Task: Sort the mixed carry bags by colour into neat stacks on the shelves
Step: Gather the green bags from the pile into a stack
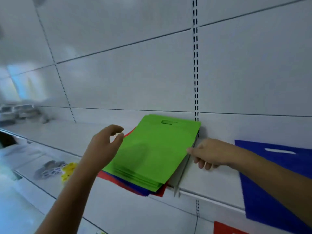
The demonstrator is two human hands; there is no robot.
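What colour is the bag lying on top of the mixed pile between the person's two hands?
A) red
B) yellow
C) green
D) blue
C: the green bag lies uppermost on the pile, with only red edges and blue edges of other bags peeking out beneath it, between the left hand and the right hand.

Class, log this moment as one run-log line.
left hand: open beside green bags | right hand: pinching stack's right edge | red, blue bags beneath
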